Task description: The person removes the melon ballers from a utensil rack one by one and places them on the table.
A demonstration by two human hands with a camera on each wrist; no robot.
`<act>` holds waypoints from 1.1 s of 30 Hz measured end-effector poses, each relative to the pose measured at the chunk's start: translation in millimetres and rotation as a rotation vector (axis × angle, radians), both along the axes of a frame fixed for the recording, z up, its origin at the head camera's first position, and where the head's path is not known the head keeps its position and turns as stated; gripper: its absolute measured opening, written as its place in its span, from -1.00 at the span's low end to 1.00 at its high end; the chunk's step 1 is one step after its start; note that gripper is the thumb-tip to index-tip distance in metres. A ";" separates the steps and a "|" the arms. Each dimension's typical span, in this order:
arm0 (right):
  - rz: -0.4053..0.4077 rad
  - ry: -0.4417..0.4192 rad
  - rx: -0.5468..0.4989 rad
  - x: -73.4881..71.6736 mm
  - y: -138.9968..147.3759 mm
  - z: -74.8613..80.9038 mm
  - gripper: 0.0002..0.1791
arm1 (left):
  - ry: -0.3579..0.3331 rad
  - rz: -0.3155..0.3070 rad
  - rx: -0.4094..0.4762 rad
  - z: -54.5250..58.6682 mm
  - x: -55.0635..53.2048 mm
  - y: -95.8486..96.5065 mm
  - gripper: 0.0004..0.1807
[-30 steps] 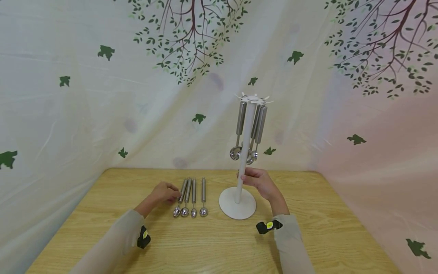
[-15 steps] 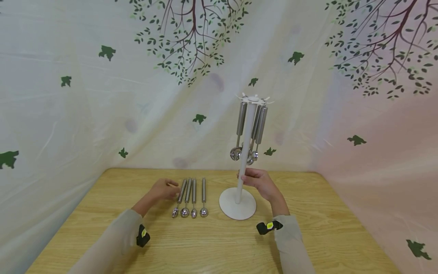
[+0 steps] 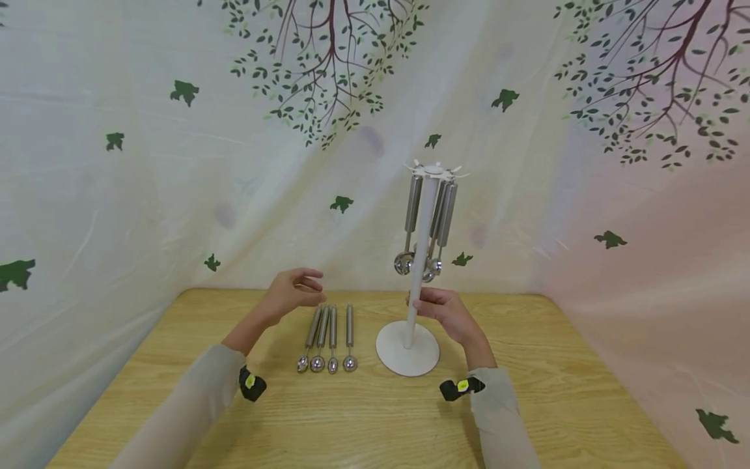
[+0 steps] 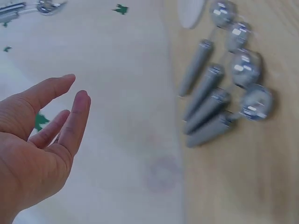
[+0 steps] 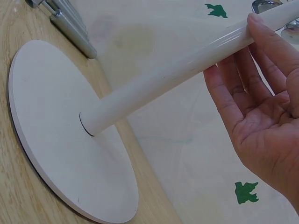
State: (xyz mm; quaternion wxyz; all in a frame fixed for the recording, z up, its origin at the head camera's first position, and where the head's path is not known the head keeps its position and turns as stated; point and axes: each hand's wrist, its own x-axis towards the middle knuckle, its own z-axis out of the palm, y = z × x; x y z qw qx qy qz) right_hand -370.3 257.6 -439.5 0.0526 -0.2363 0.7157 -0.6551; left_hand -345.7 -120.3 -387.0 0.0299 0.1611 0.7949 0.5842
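My left hand [image 3: 293, 291] is raised above the far ends of several steel scoops [image 3: 321, 329] that lie on the table. Thumb and fingers are spread apart with nothing between them, as the left wrist view of the hand [image 4: 49, 140] shows. The scoops have thick brushed handles and shiny round or oval heads turned toward me; one [image 3: 349, 333] lies a little apart on the right. With my right hand [image 3: 450, 314] I hold the lower post [image 5: 163, 77] of a white utensil stand, thumb on one side and fingers on the other. Its round base [image 3: 404, 358] sits flat on the table.
More steel utensils [image 3: 413, 203], some with ladle-like bowls, hang from the stand's hooked top [image 3: 434, 171]. The wooden table [image 3: 328, 423] ends at a pale curtain [image 3: 263, 195] printed with branches and green shapes.
My left hand has left the leftmost scoop's handle and risen up and to the right. That scoop's head rolled slightly meanwhile. My right hand and the stand stay put.
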 end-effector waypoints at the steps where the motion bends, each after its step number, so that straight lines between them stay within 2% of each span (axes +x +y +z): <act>1: 0.002 -0.001 -0.003 -0.1 0.3 0.0 -0.61 | 0.022 -0.005 -0.001 7.2 0.2 3.3 -0.40; 9: 0.011 -0.011 -0.014 -0.1 3.4 1.3 -0.76 | 0.158 -0.029 0.020 65.7 3.9 42.7 -0.39; 12: 0.008 -0.013 -0.014 -0.2 4.1 1.7 -0.75 | 0.192 -0.041 0.063 82.2 4.3 61.8 -0.41; 15: 0.001 -0.015 -0.014 -0.1 3.9 1.5 -0.72 | 0.221 -0.061 0.127 94.0 3.9 80.9 -0.43; 19: -0.001 -0.010 -0.012 0.2 2.6 1.1 -0.60 | 0.263 -0.089 0.222 102.3 -0.6 103.3 -0.40; 24: 0.016 -0.004 -0.017 1.4 1.2 0.7 -0.53 | 0.312 -0.117 0.328 105.8 -8.9 123.9 -0.33; 29: 0.019 -0.011 -0.019 2.0 1.1 0.7 -0.60 | 0.333 -0.136 0.368 105.7 -16.7 138.3 -0.30; 33: 0.014 -0.013 -0.018 1.7 1.4 1.2 -0.56 | 0.328 -0.141 0.371 104.6 -22.9 146.9 -0.30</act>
